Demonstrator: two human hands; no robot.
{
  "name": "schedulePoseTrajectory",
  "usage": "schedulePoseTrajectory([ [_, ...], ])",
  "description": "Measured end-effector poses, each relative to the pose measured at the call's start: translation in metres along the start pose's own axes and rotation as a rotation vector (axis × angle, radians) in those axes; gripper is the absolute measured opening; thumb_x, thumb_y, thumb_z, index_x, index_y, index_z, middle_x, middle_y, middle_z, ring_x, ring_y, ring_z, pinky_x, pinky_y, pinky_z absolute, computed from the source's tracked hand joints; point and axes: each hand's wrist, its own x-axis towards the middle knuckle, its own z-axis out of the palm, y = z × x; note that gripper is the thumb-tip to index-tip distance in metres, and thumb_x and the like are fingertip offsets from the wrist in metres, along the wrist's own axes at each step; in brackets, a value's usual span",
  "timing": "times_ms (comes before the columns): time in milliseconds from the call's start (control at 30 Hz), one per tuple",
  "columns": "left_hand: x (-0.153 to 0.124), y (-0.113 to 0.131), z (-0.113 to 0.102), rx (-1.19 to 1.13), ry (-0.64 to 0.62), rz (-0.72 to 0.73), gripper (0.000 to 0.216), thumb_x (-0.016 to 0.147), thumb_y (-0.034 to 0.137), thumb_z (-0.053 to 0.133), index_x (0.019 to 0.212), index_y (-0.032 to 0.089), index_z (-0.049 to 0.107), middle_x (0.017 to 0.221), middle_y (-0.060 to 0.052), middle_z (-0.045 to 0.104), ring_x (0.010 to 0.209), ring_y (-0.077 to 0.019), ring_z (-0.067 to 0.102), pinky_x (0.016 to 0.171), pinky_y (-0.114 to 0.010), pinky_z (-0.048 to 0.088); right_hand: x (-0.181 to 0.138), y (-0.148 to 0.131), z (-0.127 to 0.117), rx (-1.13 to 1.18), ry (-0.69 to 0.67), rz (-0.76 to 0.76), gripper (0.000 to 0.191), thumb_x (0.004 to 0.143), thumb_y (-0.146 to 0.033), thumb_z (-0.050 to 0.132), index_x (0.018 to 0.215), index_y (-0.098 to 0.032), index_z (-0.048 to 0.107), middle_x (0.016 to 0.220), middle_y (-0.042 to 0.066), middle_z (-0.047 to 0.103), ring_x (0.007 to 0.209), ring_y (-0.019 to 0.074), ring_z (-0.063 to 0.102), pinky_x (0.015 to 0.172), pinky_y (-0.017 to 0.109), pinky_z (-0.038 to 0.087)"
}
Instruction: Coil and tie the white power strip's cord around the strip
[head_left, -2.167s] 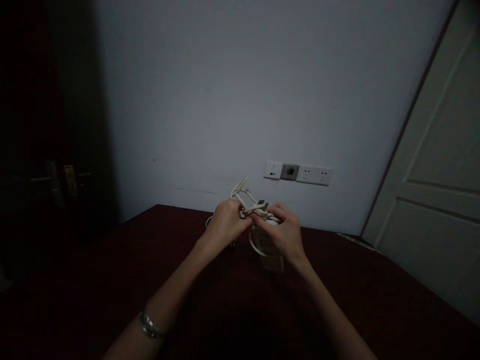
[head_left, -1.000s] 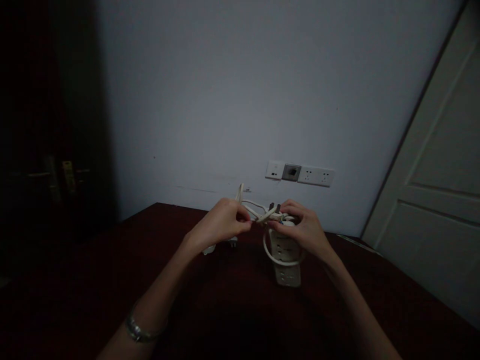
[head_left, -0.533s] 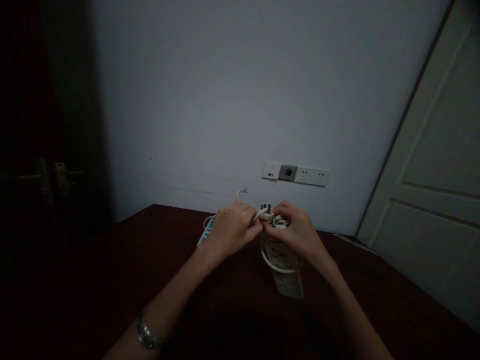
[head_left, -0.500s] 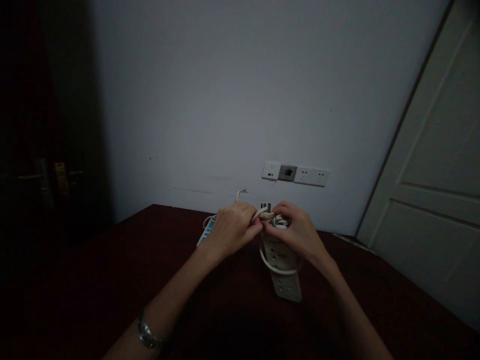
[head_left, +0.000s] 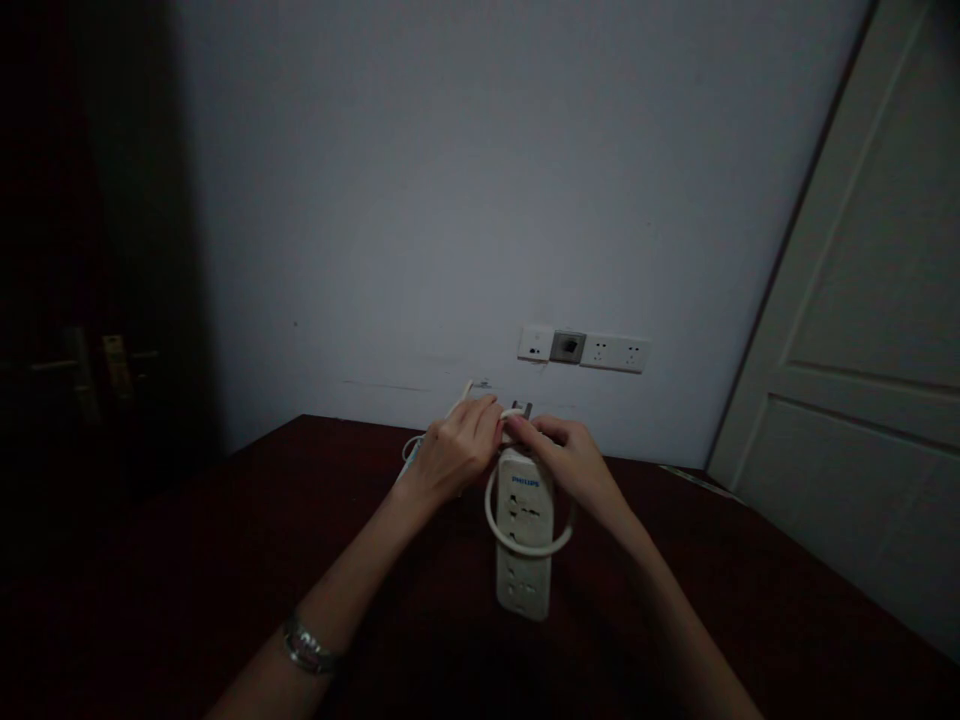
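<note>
A white power strip (head_left: 525,590) marked PHILIPS hangs below my hands, its socket face toward me. Its white cord (head_left: 525,550) loops across the front of the strip and runs up to my fingers. My left hand (head_left: 461,445) is closed on the cord near the top of the strip. My right hand (head_left: 566,455) pinches the cord beside the plug (head_left: 523,408), whose metal prongs point up. Partly hidden behind my left hand is a second strip, white and blue (head_left: 409,462), on the table. Part of the cord bundle is covered by my fingers.
The dark red table (head_left: 337,560) reaches to the pale wall (head_left: 390,220). A row of wall sockets (head_left: 615,352) sits above its back edge. At right stands a white panelled door (head_left: 862,400); at left, a dark door with a handle (head_left: 112,365).
The power strip has swung left and now hangs nearly upright, its label showing. My right hand has shifted left over the cord near the plug, and the cord loop has moved left too.
</note>
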Motion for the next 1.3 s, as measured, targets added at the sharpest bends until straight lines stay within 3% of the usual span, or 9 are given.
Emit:
schedulePoseTrajectory([
  [267, -0.003, 0.005, 0.000, -0.002, 0.085, -0.096, 0.018, 0.090, 0.015, 0.038, 0.097, 0.009, 0.055, 0.085, -0.011, 0.067, 0.084, -0.0210, 0.063, 0.076, -0.033, 0.051, -0.006, -0.008, 0.006, -0.042, 0.049, -0.169, 0.037, 0.079, -0.041, 0.053, 0.054, -0.014, 0.056, 0.060, 0.001, 0.052, 0.059, 0.0122, 0.046, 0.057, 0.024, 0.034],
  [500, -0.003, -0.001, -0.004, -0.053, -0.078, -0.203, 0.026, 0.095, 0.021, 0.028, 0.098, 0.013, 0.053, 0.074, -0.007, 0.065, 0.065, -0.0160, 0.061, 0.059, -0.025, 0.044, -0.013, -0.012, 0.017, -0.204, 0.124, -0.219, 0.038, 0.078, -0.040, 0.054, 0.049, -0.015, 0.052, 0.057, 0.001, 0.048, 0.055, 0.0109, 0.045, 0.054, 0.024, 0.033],
  [700, 0.001, -0.009, -0.007, -0.067, -0.288, -0.172, 0.027, 0.094, 0.031, 0.032, 0.094, 0.016, 0.055, 0.066, -0.004, 0.065, 0.057, -0.0160, 0.060, 0.048, -0.023, 0.035, -0.006, 0.006, 0.012, -0.172, -0.043, -0.106, 0.040, 0.081, -0.044, 0.050, 0.054, -0.015, 0.055, 0.058, 0.001, 0.054, 0.056, 0.0119, 0.047, 0.052, 0.023, 0.033],
  [767, 0.003, -0.014, -0.009, -0.079, -0.311, -0.117, 0.027, 0.094, 0.031, 0.033, 0.091, 0.017, 0.056, 0.065, -0.004, 0.064, 0.057, -0.0162, 0.060, 0.052, -0.024, 0.039, -0.003, 0.011, 0.011, -0.222, -0.058, -0.056, 0.041, 0.081, -0.047, 0.048, 0.056, -0.015, 0.056, 0.058, 0.002, 0.055, 0.056, 0.0128, 0.049, 0.053, 0.024, 0.034],
  [933, 0.001, -0.017, -0.003, -0.207, -0.205, 0.000, 0.028, 0.095, 0.026, 0.028, 0.092, 0.014, 0.053, 0.085, -0.008, 0.065, 0.082, -0.0175, 0.061, 0.075, -0.031, 0.046, -0.003, 0.010, 0.012, -0.409, 0.021, -0.088, 0.037, 0.079, -0.047, 0.050, 0.065, -0.015, 0.062, 0.069, 0.005, 0.059, 0.065, 0.0155, 0.053, 0.059, 0.025, 0.037],
  [1100, -0.009, -0.007, 0.012, -0.262, -0.214, -0.226, 0.032, 0.095, 0.030, 0.024, 0.096, 0.014, 0.051, 0.069, -0.005, 0.062, 0.061, -0.0169, 0.060, 0.056, -0.027, 0.043, -0.009, 0.002, 0.017, -0.506, 0.043, -0.167, 0.029, 0.077, -0.041, 0.054, 0.068, -0.016, 0.065, 0.073, 0.005, 0.055, 0.064, 0.0144, 0.052, 0.058, 0.025, 0.037],
  [1300, -0.003, -0.004, 0.005, -0.476, -0.174, -0.528, 0.023, 0.092, 0.028, 0.033, 0.092, 0.016, 0.052, 0.075, -0.005, 0.064, 0.067, -0.0173, 0.061, 0.060, -0.027, 0.042, -0.008, 0.004, 0.016, -0.460, 0.040, -0.261, 0.024, 0.077, -0.037, 0.057, 0.070, -0.017, 0.067, 0.072, 0.002, 0.054, 0.064, 0.0134, 0.052, 0.059, 0.025, 0.037],
])
